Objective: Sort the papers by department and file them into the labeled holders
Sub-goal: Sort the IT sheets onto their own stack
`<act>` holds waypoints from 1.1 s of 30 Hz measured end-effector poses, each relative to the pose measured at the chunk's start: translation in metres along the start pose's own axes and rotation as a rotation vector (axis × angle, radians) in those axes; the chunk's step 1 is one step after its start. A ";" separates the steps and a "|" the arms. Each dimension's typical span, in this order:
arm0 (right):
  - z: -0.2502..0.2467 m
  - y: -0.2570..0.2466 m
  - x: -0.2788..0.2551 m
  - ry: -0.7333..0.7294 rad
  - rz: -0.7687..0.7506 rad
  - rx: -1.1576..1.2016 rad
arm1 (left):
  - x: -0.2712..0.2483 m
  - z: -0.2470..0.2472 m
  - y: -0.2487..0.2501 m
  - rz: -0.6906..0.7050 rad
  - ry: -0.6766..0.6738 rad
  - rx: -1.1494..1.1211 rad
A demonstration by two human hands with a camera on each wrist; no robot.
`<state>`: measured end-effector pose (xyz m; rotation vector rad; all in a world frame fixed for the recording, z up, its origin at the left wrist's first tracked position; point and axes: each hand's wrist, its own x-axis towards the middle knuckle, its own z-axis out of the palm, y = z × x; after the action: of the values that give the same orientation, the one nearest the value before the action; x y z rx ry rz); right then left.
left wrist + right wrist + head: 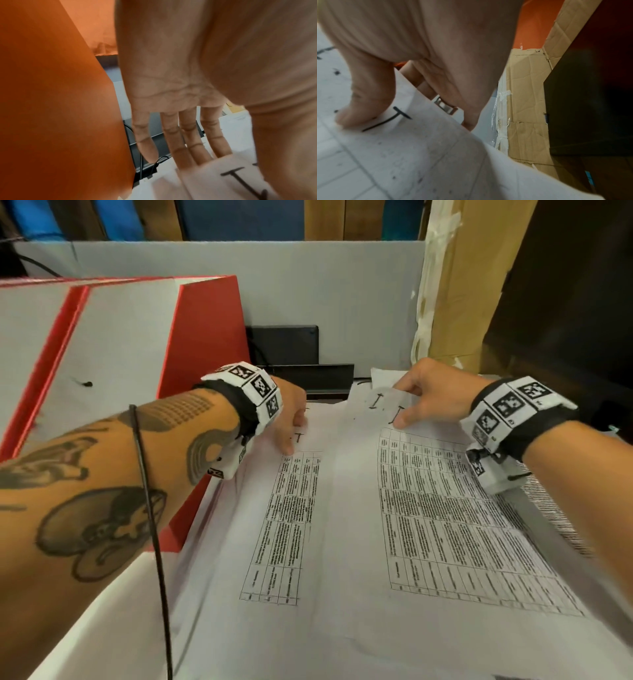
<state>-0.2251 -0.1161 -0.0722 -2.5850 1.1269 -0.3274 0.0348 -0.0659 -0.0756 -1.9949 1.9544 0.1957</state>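
1. Red-and-white holders standing at left on the tabletop, well clear of both hands; labels not readable.
2. White papers, printed tables, fanned loosely across the tabletop between the arms, marked "I" along the far edge.
3. Right hand pinching the top sheet at its far edge, thumb on top, fingers underneath, corner lifted.
4. Left hand fingers straight, slid under the far edge of the next sheet, thumb above.
5. Risk: thin sheets clinging, so two lifting as one. Loose fan sliding off on a fast pull.
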 end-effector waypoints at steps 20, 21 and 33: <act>0.000 -0.014 0.005 0.067 0.061 -0.135 | -0.014 -0.022 -0.001 -0.030 0.332 0.059; 0.000 -0.015 0.005 0.073 0.068 -0.147 | -0.016 -0.025 -0.002 -0.028 0.373 0.042; 0.000 -0.016 0.000 0.007 0.007 -0.174 | -0.023 -0.034 0.005 0.224 0.240 -0.428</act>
<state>-0.2140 -0.1061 -0.0659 -2.7309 1.2165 -0.2465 0.0241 -0.0559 -0.0372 -2.1269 2.4619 0.4862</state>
